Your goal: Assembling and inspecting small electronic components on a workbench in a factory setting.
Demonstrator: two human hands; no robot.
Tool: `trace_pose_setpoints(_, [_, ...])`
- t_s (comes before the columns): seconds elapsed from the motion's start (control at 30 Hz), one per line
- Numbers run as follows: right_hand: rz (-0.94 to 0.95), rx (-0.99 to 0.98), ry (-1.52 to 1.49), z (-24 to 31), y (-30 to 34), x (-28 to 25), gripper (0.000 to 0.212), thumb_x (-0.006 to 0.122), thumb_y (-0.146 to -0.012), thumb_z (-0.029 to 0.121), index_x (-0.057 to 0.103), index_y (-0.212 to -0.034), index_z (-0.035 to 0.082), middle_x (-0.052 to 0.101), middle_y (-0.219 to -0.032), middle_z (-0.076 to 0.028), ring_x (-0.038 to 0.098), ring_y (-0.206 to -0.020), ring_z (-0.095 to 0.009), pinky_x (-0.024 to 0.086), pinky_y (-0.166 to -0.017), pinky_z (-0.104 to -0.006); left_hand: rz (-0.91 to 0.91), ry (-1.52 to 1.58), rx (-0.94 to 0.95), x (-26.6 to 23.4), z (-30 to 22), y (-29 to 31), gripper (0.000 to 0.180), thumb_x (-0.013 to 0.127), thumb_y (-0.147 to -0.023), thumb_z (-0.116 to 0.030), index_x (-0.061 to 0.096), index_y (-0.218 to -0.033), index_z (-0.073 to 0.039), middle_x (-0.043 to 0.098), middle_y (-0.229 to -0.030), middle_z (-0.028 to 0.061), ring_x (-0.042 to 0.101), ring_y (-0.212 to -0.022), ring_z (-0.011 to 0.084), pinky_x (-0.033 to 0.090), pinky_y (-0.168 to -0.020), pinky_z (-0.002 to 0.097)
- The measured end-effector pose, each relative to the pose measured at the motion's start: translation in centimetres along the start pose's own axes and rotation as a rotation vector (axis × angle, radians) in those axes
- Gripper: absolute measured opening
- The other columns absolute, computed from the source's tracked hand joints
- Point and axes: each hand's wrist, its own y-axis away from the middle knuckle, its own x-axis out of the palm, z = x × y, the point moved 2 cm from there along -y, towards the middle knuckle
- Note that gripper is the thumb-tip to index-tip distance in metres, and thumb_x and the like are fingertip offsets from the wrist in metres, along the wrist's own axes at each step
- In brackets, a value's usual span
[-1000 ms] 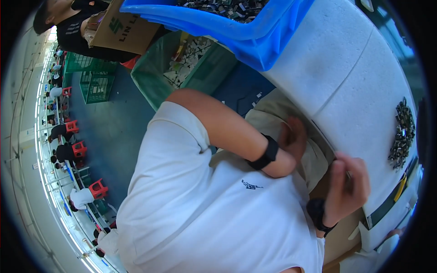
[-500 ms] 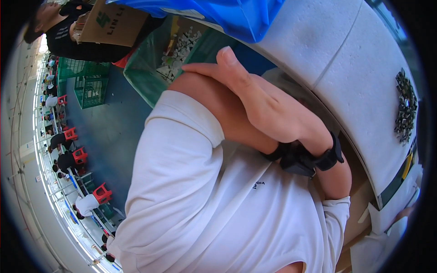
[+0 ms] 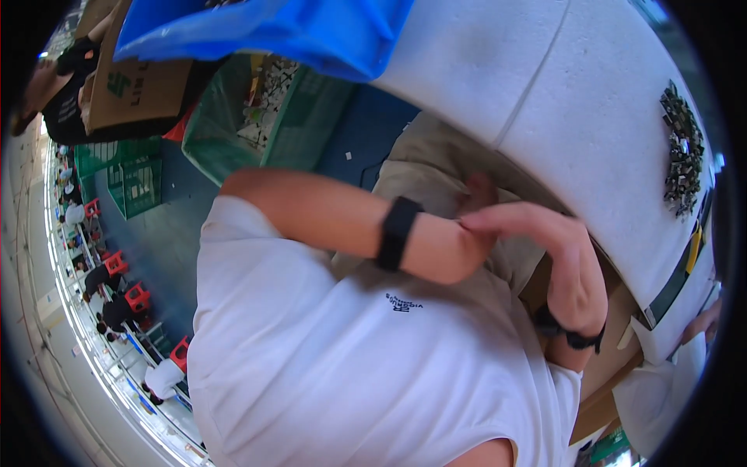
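No work piece is held: the right hand (image 3: 572,261) is laid open-fingered against the left forearm beside a black wristband (image 3: 397,232), and the left hand (image 3: 476,194) is mostly hidden, its grip not discernible. A heap of small dark metal parts (image 3: 682,152) lies untouched, well apart, on the white desk (image 3: 545,86).

Factory or assembly workshop floor: white foam-topped desk (image 3: 560,86) bearing a heap of small dark metal parts (image 3: 682,148); green plastic crates (image 3: 132,175), blue plastic bin (image 3: 272,31), brown cardboard box (image 3: 136,86); seated workers on red stools (image 3: 117,265) are seen along the aisle.
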Motion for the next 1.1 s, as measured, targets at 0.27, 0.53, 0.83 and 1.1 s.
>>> trace_pose_setpoints(0.27, [-0.64, -0.168, 0.205, 2.5, 5.4, -2.7, 0.06, 0.042, -0.1, 0.049, 0.066, -0.102, -0.006, 0.07, -0.094, -0.019, 0.065, -0.083, -0.026, 0.05, -0.071, -0.0339, -0.13, 1.392, 0.238, -7.8, 10.5, -4.3, 0.014, 0.059, -0.085, -0.01, 0.059, -0.096, -0.001, 0.06, -0.087, 0.0088, 0.06, -0.079, 0.0265, 0.049, -0.071, 0.0373])
trace_pose_setpoints(0.53, [-0.863, -0.112, 0.339, 1.0, 4.9, -3.6, 0.044, 0.05, -0.1, 0.037, 0.066, -0.093, -0.004, 0.069, -0.081, -0.015, 0.061, -0.07, -0.02, 0.046, -0.06, -0.0292, -0.573, 1.392, -0.048, -4.7, 10.7, -4.2, 0.008, 0.062, -0.081, -0.004, 0.061, -0.089, -0.002, 0.061, -0.085, 0.0074, 0.06, -0.077, 0.0249, 0.049, -0.067, 0.0351])
trace_pose_setpoints(0.83, [-0.919, -0.115, 0.489, 0.2, 4.4, -3.5, 0.04, 0.051, -0.101, 0.033, 0.065, -0.085, -0.001, 0.065, -0.066, -0.009, 0.054, -0.058, -0.015, 0.041, -0.054, -0.0272, -0.859, 1.008, -0.181, -3.1, 7.4, -5.0, 0.007, 0.064, -0.076, -0.006, 0.058, -0.076, -0.003, 0.057, -0.078, 0.0062, 0.057, -0.068, 0.0179, 0.047, -0.061, 0.0266])
trace_pose_setpoints(1.1, [-0.969, -0.096, 0.578, -0.1, 4.3, -3.2, 0.038, 0.049, -0.102, 0.03, 0.064, -0.083, 0.001, 0.062, -0.061, -0.007, 0.051, -0.053, -0.014, 0.036, -0.052, -0.0267, -1.033, 0.86, -0.243, -2.0, 5.6, -6.1, 0.005, 0.062, -0.076, -0.006, 0.058, -0.074, -0.004, 0.058, -0.076, 0.0043, 0.058, -0.069, 0.0156, 0.046, -0.061, 0.025])
